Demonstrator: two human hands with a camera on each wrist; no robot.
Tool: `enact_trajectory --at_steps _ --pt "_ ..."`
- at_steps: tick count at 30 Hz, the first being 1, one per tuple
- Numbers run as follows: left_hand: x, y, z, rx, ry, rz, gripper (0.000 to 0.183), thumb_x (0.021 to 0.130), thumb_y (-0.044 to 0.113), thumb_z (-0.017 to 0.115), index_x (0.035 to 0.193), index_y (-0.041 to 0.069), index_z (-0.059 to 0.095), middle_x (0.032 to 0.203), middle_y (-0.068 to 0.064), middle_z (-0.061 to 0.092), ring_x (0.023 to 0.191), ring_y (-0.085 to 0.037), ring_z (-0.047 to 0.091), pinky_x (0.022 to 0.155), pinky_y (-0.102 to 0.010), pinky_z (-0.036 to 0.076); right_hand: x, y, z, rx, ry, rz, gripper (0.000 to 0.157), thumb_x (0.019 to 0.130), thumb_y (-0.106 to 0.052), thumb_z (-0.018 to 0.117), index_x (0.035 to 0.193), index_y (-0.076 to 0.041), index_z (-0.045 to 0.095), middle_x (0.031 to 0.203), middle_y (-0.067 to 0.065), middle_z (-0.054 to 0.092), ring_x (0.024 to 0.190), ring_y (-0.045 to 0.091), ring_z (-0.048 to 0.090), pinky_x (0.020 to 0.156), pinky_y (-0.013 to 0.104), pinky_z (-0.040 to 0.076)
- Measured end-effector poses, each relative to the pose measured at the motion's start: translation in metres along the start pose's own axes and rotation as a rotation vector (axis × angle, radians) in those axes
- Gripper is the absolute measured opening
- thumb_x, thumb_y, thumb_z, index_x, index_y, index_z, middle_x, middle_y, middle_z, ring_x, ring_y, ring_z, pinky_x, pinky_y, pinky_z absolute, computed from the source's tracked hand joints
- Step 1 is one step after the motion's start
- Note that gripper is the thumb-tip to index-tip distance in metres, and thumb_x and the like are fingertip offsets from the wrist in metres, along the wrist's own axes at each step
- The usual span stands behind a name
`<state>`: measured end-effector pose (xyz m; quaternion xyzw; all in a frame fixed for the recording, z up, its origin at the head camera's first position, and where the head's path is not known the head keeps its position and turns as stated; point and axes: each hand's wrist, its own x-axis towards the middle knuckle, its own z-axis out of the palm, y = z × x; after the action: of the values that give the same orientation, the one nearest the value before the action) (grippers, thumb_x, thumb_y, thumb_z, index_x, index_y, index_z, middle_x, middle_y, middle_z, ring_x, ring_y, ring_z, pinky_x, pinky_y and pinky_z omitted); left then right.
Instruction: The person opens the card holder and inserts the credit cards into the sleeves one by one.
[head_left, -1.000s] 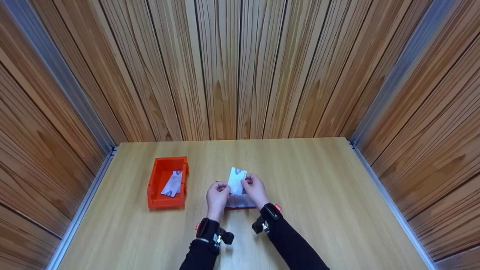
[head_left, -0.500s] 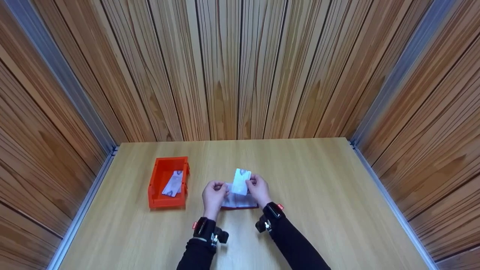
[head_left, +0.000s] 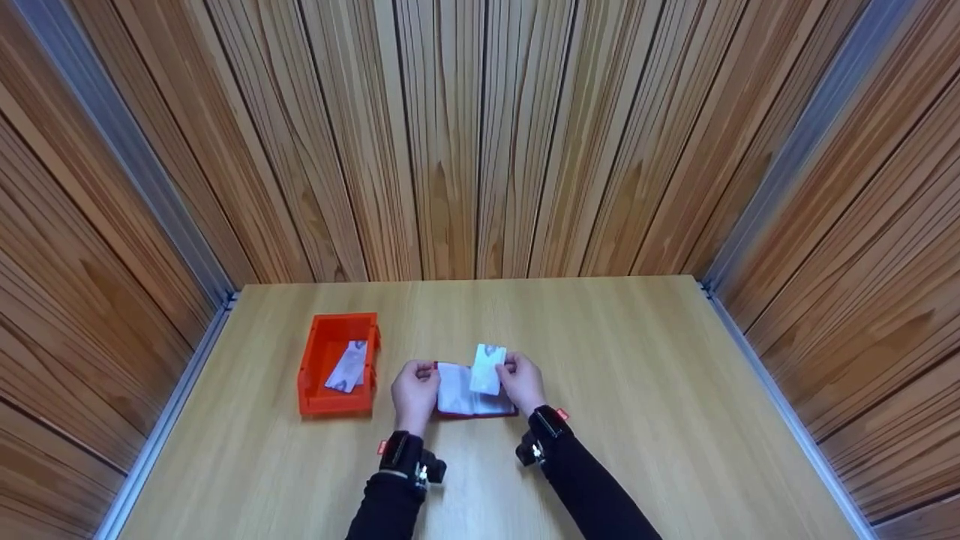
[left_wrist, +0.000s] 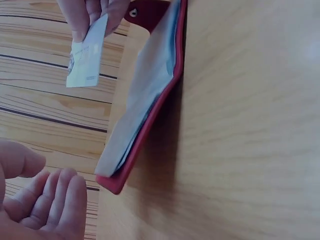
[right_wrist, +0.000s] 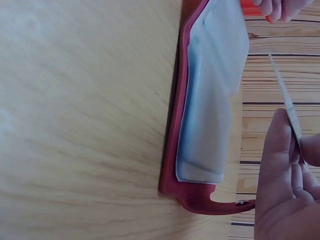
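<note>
A red card holder (head_left: 457,412) lies spread on the table, its clear plastic sleeves (right_wrist: 205,120) facing up. In the right wrist view its strap with a metal snap (right_wrist: 242,203) sticks out at one end. My right hand (head_left: 523,382) pinches a white printed card (head_left: 488,367) by its edge, above the holder's right half; the left wrist view shows the card (left_wrist: 86,57) raised off the sleeves. Beside the holder's left edge is my left hand (head_left: 415,388). In the left wrist view that hand (left_wrist: 45,200) has loosely bent fingers, with a gap between thumb and fingertips.
An orange-red bin (head_left: 337,405) stands to the left on the wooden table (head_left: 600,390), with white printed cards (head_left: 348,367) inside it. Wood-panelled walls (head_left: 450,150) close off the back and sides.
My left hand has let go of the card and moved left to the holder's edge. The card has moved slightly right and down in my right hand, uncovering more of the holder.
</note>
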<state>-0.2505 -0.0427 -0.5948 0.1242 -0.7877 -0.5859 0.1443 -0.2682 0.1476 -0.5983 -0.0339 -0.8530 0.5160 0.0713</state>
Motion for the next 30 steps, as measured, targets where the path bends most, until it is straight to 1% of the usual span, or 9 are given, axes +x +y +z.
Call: enact_trajectory --at_steps 5,8,12,15,18,25,30 --pt "0.0 -0.003 0.0 0.029 -0.027 0.011 0.021 0.08 -0.002 0.072 0.1 -0.008 0.068 0.09 -0.016 0.07 0.087 -0.032 0.067 0.081 -0.044 0.053 -0.001 0.0 0.003 -0.086 0.01 -0.014 0.019 0.089 -0.005 0.068 0.104 0.007 0.066 0.084 0.009 0.068 0.079 0.022 0.064 0.072 0.035 0.052" --pt "0.001 -0.006 0.001 0.087 -0.048 0.025 0.025 0.079 -0.002 0.074 0.102 -0.009 0.067 0.091 -0.017 0.069 0.088 -0.033 0.067 0.082 -0.044 0.053 0.001 -0.002 0.003 -0.137 0.007 -0.022 0.02 0.089 -0.006 0.068 0.104 0.006 0.066 0.087 0.01 0.068 0.082 0.024 0.064 0.076 0.037 0.052" --pt "0.002 -0.01 0.002 0.172 -0.067 0.036 0.027 0.077 -0.001 0.077 0.101 -0.007 0.068 0.088 -0.015 0.069 0.086 -0.031 0.065 0.081 -0.044 0.052 0.003 -0.004 0.004 -0.179 -0.004 -0.031 0.02 0.088 -0.007 0.069 0.104 0.006 0.066 0.089 0.012 0.069 0.085 0.027 0.065 0.079 0.039 0.053" --pt "0.002 -0.011 0.003 0.209 -0.077 0.026 0.025 0.077 0.0 0.077 0.1 -0.006 0.068 0.086 -0.012 0.068 0.085 -0.029 0.064 0.081 -0.043 0.051 0.004 -0.004 0.006 -0.203 -0.006 -0.031 0.019 0.088 -0.007 0.069 0.102 0.004 0.066 0.089 0.011 0.069 0.085 0.026 0.065 0.079 0.039 0.052" --pt "0.004 -0.014 0.003 0.221 -0.088 0.009 0.024 0.077 0.001 0.077 0.099 -0.005 0.068 0.085 -0.011 0.068 0.085 -0.028 0.064 0.081 -0.042 0.051 0.004 -0.003 0.008 -0.218 -0.003 -0.032 0.016 0.087 -0.007 0.069 0.1 0.003 0.066 0.087 0.009 0.068 0.083 0.026 0.065 0.078 0.039 0.052" --pt "0.006 -0.018 0.002 0.212 -0.124 -0.05 0.022 0.078 -0.001 0.075 0.098 -0.005 0.069 0.085 -0.011 0.069 0.084 -0.028 0.064 0.079 -0.041 0.052 0.003 -0.001 0.011 -0.222 -0.001 -0.042 0.013 0.086 -0.004 0.068 0.097 0.003 0.066 0.083 0.008 0.065 0.08 0.025 0.062 0.076 0.039 0.051" --pt "0.007 -0.022 0.001 0.213 -0.128 -0.063 0.02 0.077 -0.002 0.073 0.097 -0.005 0.069 0.082 -0.011 0.068 0.081 -0.027 0.064 0.076 -0.04 0.051 0.003 0.002 0.013 -0.226 0.003 -0.068 0.013 0.085 -0.004 0.069 0.095 0.004 0.066 0.082 0.008 0.065 0.078 0.024 0.062 0.074 0.039 0.051"
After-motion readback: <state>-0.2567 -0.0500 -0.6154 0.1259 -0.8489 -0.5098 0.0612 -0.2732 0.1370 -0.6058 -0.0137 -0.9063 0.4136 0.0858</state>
